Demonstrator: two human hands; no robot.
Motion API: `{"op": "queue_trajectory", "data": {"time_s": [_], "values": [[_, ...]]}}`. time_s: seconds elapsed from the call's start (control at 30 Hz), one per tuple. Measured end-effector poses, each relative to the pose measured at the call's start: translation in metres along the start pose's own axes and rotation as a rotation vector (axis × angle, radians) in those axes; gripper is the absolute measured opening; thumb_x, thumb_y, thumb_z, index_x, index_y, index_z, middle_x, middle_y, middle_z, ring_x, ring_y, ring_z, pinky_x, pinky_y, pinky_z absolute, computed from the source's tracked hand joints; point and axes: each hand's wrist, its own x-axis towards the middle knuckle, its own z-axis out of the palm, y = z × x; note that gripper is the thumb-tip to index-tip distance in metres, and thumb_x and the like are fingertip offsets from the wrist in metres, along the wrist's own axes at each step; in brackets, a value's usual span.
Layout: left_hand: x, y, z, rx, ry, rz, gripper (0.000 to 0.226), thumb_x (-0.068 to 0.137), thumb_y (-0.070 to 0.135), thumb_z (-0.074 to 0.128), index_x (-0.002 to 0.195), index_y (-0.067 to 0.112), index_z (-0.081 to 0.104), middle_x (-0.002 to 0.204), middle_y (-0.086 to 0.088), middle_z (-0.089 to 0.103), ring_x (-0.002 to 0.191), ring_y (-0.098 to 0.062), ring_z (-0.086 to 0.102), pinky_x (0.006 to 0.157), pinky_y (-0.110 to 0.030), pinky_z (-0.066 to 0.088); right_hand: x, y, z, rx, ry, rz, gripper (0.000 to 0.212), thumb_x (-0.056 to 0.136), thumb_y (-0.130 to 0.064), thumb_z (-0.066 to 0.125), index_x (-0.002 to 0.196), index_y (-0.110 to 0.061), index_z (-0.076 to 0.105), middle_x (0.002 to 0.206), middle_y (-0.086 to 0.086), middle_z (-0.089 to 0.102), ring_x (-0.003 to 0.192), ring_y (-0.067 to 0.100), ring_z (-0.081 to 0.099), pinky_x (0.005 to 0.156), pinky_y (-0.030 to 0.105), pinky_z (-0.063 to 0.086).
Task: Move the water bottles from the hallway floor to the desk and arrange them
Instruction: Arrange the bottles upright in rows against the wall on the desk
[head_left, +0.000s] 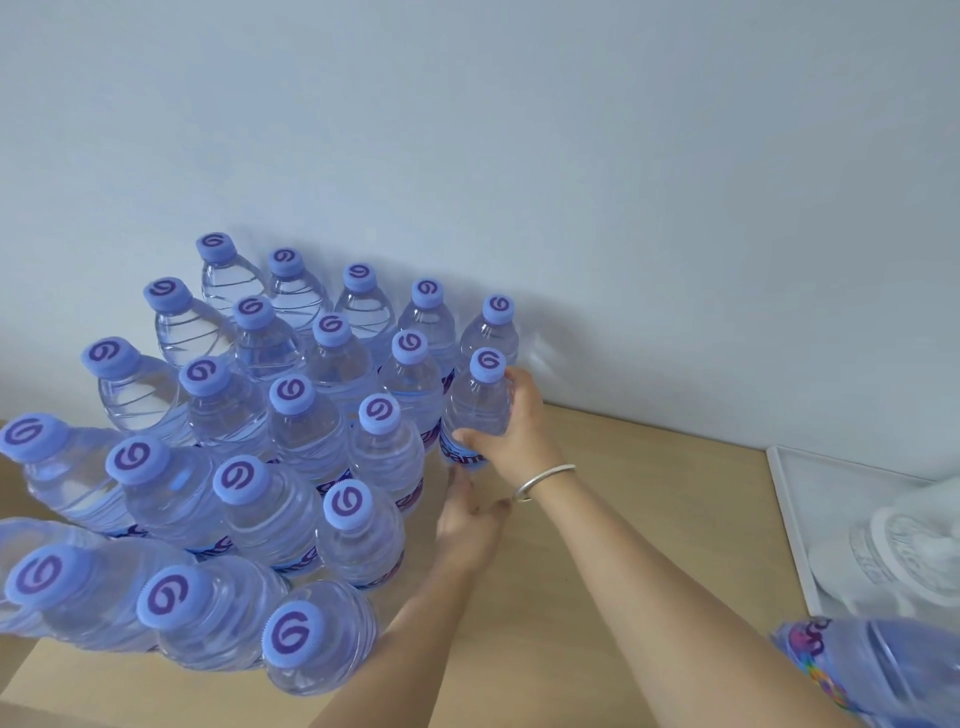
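Observation:
Several clear water bottles with blue caps (291, 395) stand upright in rows on the wooden desk (649, 530), against the wall. My right hand (519, 415), with a silver bangle on the wrist, grips one bottle (475, 402) at the right end of the second row from the wall. That bottle stands upright beside its neighbours. My left hand (467, 514) reaches in below it, with straight fingers touching the bottle's lower part near the label. Another bottle (883, 670) shows blurred at the bottom right corner, lying sideways.
A white tray (789, 519) lies on the right part of the desk with a clear glass object (909, 551) on it. A pale wall (571, 182) runs directly behind the bottles. Bare desk top shows between the bottles and the tray.

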Motion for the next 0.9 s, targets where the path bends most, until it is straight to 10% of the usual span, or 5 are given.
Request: {"op": "queue_trajectory", "data": {"time_s": [0.13,0.4,0.57,0.73,0.9], "values": [[-0.001,0.003,0.0,0.028,-0.006,-0.024,0.079,0.086,0.014,0.061,0.151,0.024,0.017,0.149,0.005,0.036,0.137,-0.017,0.035,0.11,-0.035,0.033,-0.001,0.001,0.0,-0.013,-0.004,0.009,0.078,0.063,-0.02,0.084,0.127,-0.019,0.039,0.125,0.004,0.047,0.115,0.019,0.05,0.099,0.036,0.044],[-0.019,0.004,-0.004,0.199,0.048,-0.044,0.06,0.086,0.01,0.055,0.142,0.021,0.036,0.105,0.009,0.056,0.079,-0.014,0.058,0.06,-0.017,0.044,-0.035,-0.02,-0.038,0.042,0.102,0.069,0.086,0.077,-0.032,0.075,0.144,-0.018,0.023,0.125,-0.004,0.044,0.113,0.008,0.047,0.094,0.018,0.036],[-0.042,-0.011,0.022,0.384,-0.146,-0.007,0.072,0.087,0.016,0.058,0.149,0.012,0.021,0.152,-0.003,0.032,0.137,-0.014,0.034,0.108,-0.024,0.032,-0.126,0.002,-0.124,0.046,0.523,0.138,0.034,0.085,-0.016,0.066,0.114,-0.021,0.05,0.1,-0.009,0.056,0.097,0.01,0.057,0.088,0.023,0.045],[-0.059,-0.013,0.065,0.463,-0.355,0.074,0.067,0.086,0.013,0.062,0.145,0.008,0.033,0.147,-0.005,0.04,0.132,-0.015,0.041,0.1,-0.02,0.032,-0.208,0.039,-0.183,-0.122,0.826,0.458,0.017,0.082,-0.01,0.063,0.07,-0.016,0.052,0.067,-0.004,0.056,0.068,0.019,0.054,0.06,0.013,0.036],[-0.073,-0.01,0.088,0.579,-0.487,0.179,0.059,0.087,0.02,0.062,0.142,0.012,0.039,0.14,0.001,0.048,0.127,-0.012,0.046,0.099,-0.02,0.033,-0.234,0.051,-0.198,-0.163,1.245,0.397,0.031,0.076,-0.011,0.07,0.095,-0.01,0.046,0.089,0.006,0.046,0.08,0.025,0.048,0.075,0.023,0.039]]}}
